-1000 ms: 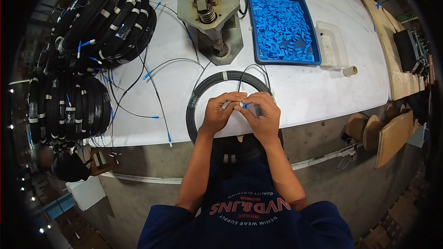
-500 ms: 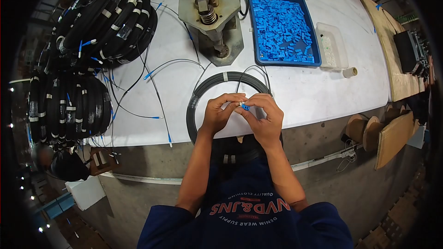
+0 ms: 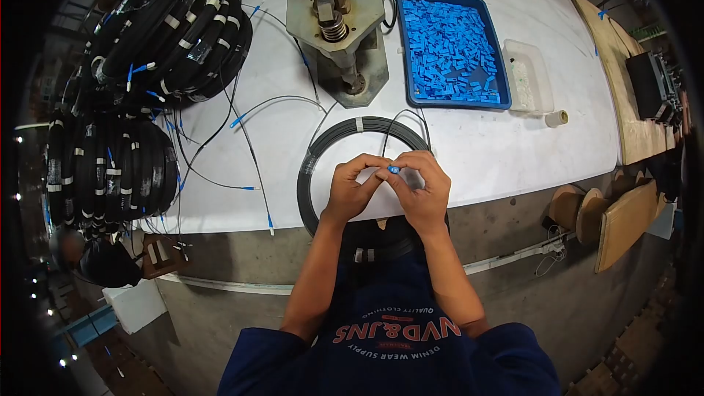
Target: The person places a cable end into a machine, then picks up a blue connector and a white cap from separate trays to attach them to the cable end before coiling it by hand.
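Both my hands meet over a coil of black cable (image 3: 314, 148) at the table's front edge. A small blue plastic connector piece (image 3: 394, 169) is pinched in the fingertips of my right hand (image 3: 422, 187). My left hand (image 3: 352, 189) is closed right beside it, fingertips touching the right hand's. A thin black cable end (image 3: 386, 136) arches up from the coil and runs down into the left fingertips, which hide its tip. Whether the piece sits on the cable tip cannot be made out.
A metal press (image 3: 341, 37) stands behind the coil. Right of it are a blue tray (image 3: 506, 66) of similar blue pieces, a clear plastic box (image 3: 539, 77) and a small roll (image 3: 556, 118). Bundled black cable coils (image 3: 158, 37) are piled at left, their blue-tipped ends trailing across the table.
The blue piece has turned and shows less of its length between my fingertips. The white part beside it is now hidden. My hands stay in nearly the same place.
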`<state>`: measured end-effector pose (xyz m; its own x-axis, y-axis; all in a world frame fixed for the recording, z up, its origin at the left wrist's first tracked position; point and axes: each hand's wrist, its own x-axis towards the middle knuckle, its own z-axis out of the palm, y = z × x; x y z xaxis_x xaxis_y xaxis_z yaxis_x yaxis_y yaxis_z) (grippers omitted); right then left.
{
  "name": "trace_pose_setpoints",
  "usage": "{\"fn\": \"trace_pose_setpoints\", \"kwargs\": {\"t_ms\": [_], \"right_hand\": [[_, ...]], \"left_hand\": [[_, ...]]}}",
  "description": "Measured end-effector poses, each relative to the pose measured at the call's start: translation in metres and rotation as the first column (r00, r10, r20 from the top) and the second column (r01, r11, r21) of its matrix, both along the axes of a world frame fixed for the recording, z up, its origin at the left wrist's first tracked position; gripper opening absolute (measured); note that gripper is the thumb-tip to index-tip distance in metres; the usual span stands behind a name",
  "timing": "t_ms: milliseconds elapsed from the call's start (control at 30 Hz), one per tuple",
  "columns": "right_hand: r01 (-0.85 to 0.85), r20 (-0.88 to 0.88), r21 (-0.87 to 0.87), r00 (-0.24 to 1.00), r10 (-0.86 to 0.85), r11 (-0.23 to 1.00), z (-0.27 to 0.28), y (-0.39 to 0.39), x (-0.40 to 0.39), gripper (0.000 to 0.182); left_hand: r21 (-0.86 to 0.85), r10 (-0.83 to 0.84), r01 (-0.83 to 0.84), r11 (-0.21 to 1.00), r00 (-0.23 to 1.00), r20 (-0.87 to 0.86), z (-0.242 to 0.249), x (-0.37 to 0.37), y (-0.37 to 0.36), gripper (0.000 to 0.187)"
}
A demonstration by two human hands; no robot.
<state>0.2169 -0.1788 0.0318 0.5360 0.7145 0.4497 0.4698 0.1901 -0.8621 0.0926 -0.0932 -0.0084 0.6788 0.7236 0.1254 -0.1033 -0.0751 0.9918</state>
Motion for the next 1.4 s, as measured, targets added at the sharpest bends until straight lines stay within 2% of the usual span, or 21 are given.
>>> {"fn": "trace_pose_setpoints", "kwargs": {"t_ms": [67, 200, 267, 600, 700, 800, 867, 1000, 1067, 1267, 1400], "right_hand": [[-0.009, -0.082, -0.004, 0.997, 0.008, 1.0, 0.003, 0.0, -0.001, 0.021], [0.013, -0.092, -0.056, 0.996, -0.018, 0.998, 0.001, -0.003, 0.003, 0.02], [0.013, -0.105, -0.051, 0.994, -0.018, 0.999, -0.001, -0.003, 0.005, 0.019], [0.03, -0.19, -0.086, 0.981, -0.046, 0.996, 0.0, -0.006, 0.001, 0.019], [-0.015, -0.215, -0.13, 0.977, -0.013, 0.991, 0.003, -0.007, 0.004, 0.02], [-0.084, -0.251, -0.116, 0.967, 0.052, 0.99, 0.006, -0.008, 0.006, 0.021], [-0.11, -0.399, -0.105, 0.915, 0.059, 0.988, 0.01, -0.009, 0.006, 0.02], [-0.101, -0.373, -0.137, 0.927, 0.043, 0.985, 0.002, -0.011, 0.01, 0.017], [-0.036, -0.271, -0.054, 0.962, 0.02, 0.998, 0.002, -0.008, 0.009, 0.016], [0.016, -0.279, -0.087, 0.959, -0.04, 0.996, -0.002, -0.008, 0.004, 0.016], [0.012, -0.315, -0.118, 0.948, -0.049, 0.993, -0.005, -0.01, 0.005, 0.017]], "left_hand": [[0.001, 0.044, -0.044, 0.999, 0.999, -0.028, 0.003, 0.003, -0.003, 0.012], [-0.017, 0.043, -0.044, 0.999, 0.998, -0.05, 0.011, 0.005, -0.003, 0.013], [-0.023, -0.022, 0.019, 1.0, 0.989, -0.145, 0.014, 0.004, -0.002, 0.011], [0.037, 0.015, -0.012, 0.999, 0.997, -0.071, 0.017, 0.004, -0.002, 0.012], [0.083, 0.034, -0.025, 0.996, 0.994, -0.101, 0.013, 0.002, -0.001, 0.011], [0.034, 0.062, -0.059, 0.998, 0.995, -0.078, 0.012, 0.002, -0.001, 0.011], [0.021, 0.077, -0.076, 0.997, 0.995, -0.068, 0.017, 0.003, -0.002, 0.011], [0.082, 0.053, -0.045, 0.996, 0.994, -0.098, 0.021, 0.004, -0.003, 0.011], [0.119, 0.033, -0.021, 0.993, 0.995, -0.095, 0.021, 0.004, -0.004, 0.011], [0.115, 0.088, -0.078, 0.99, 0.992, -0.086, 0.025, 0.004, -0.004, 0.01], [0.154, 0.077, -0.058, 0.986, 0.99, -0.115, 0.026, 0.004, -0.001, 0.009]]}}
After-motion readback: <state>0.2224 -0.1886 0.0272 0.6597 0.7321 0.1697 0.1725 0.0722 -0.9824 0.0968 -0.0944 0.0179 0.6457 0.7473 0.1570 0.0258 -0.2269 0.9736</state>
